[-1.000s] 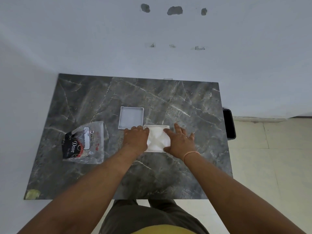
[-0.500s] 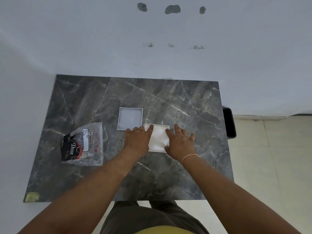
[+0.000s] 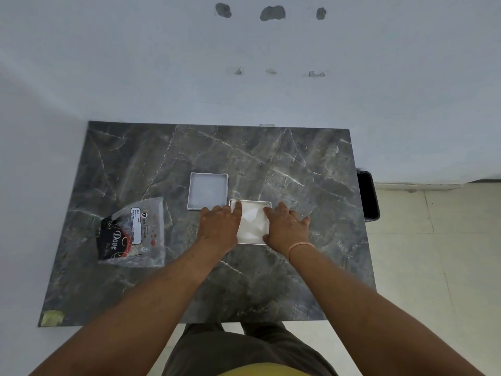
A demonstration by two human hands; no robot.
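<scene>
Pressing tissue (image 3: 252,224) down into box (image 3: 250,202) at mid table (image 3: 303,169), just beside lid (image 3: 207,191). Left hand (image 3: 219,227) and right hand (image 3: 286,229) spread flat on its two sides. Compared with a second ago, slid closer together, flattened the crossed folds. Probably ready soon for lid.

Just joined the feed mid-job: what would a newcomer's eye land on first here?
First, the left hand and right hand, pressed flat on white tissue in a square white box at the middle of the dark marble table. Just behind and left of it lies a shallow white tray, and a plastic tissue packet lies at the table's left.
</scene>
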